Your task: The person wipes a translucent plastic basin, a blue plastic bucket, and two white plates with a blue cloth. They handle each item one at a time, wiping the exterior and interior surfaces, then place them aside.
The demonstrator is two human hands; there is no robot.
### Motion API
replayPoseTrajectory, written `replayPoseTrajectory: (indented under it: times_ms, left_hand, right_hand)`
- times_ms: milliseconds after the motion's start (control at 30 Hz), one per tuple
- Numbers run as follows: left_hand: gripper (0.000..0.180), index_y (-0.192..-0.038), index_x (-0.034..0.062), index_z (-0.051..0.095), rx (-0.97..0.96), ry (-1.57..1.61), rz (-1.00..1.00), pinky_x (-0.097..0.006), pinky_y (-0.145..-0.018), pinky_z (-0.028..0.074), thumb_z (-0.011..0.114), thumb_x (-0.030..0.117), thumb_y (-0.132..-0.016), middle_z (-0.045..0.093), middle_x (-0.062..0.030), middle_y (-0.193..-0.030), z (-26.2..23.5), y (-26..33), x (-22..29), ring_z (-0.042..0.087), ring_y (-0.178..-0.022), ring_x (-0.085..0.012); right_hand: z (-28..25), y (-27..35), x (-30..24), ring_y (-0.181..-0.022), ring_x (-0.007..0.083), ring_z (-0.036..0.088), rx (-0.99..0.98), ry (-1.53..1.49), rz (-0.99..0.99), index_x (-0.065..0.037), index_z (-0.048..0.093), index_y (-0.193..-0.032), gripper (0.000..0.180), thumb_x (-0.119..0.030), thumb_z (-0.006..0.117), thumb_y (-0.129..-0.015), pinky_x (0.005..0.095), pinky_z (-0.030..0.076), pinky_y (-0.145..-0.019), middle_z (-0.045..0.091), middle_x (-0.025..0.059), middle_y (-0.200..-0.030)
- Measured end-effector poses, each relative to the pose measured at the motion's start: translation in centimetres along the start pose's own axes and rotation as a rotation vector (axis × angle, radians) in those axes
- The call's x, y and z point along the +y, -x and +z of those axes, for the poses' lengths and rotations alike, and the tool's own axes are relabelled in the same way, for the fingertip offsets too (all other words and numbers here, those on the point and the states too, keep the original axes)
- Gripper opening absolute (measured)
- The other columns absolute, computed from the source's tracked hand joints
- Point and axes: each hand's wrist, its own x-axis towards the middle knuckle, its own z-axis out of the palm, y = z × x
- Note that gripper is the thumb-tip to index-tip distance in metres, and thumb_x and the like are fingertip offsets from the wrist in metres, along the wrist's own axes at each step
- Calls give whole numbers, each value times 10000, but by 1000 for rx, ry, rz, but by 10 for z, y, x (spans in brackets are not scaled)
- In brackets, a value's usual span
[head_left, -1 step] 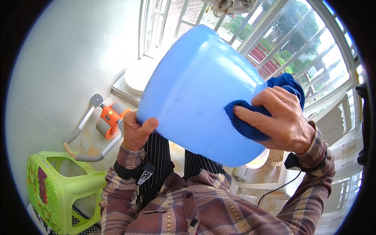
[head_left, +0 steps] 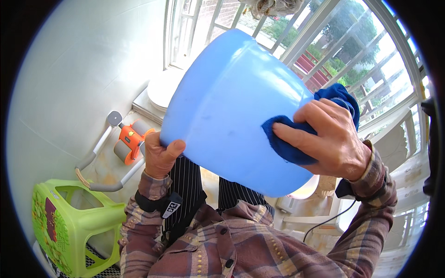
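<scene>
The left hand grips the rim of a tilted blue bucket; the right hand presses a blue cloth flat against it. The bucket's opening is hidden.

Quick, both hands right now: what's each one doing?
Left hand: closed on the rim of the blue plastic bucket.
Right hand: pressing a dark blue cloth against the bucket's side.

No visible change — left hand, right hand, blue cloth, blue bucket all placed as before.
</scene>
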Motion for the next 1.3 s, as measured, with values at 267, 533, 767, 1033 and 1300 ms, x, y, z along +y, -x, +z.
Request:
replayPoseTrajectory:
  times_ms: [267, 533, 767, 1033, 1300]
  left_hand:
    - [336, -660, -21, 598, -44, -35, -95, -215, -473, 373, 719, 243, -829, 533, 39, -571, -3, -2, 4, 469, -546, -26]
    - [331, -673, -28, 603, -54, -158, -47, -237, -456, 382, 707, 246, -827, 542, 26, -554, -1, -6, 6, 466, -533, -22]
    - [337, -670, -35, 596, -142, -91, -37, -247, -470, 371, 710, 249, -811, 513, 17, -545, -8, 5, 6, 436, -543, -36]
    - [324, -684, -38, 602, -82, -38, -45, -233, -479, 364, 725, 239, -799, 508, 38, -566, -9, 8, 1, 430, -554, -34]
    - [394, -690, -25, 599, 142, -78, 35, -237, -481, 368, 753, 321, -797, 508, 33, -569, -6, -4, 33, 432, -547, -46]
  right_hand:
    - [21, -63, -6, -597, 164, 510, -6, -12, -72, -53, 647, -1021, 331, -168, 733, -723, 311, 434, -514, 500, 55, -773]
    - [43, -106, -35, -627, 161, 514, 51, 122, -251, -21, 639, -950, 279, -133, 662, -696, 316, 418, -540, 467, 49, -758]
    - [23, -107, 22, -654, 185, 595, 162, 91, -190, -37, 670, -1034, 298, -94, 703, -744, 291, 511, -545, 573, 81, -816]
    - [26, -93, 65, -730, 268, 678, 168, -19, 153, 23, 676, -1080, 288, -141, 667, -843, 307, 564, -671, 674, 172, -907]
    - [22, -111, 82, -841, 317, 684, 162, -54, 63, -22, 634, -1165, 324, -198, 617, -893, 362, 574, -776, 660, 170, -1034]
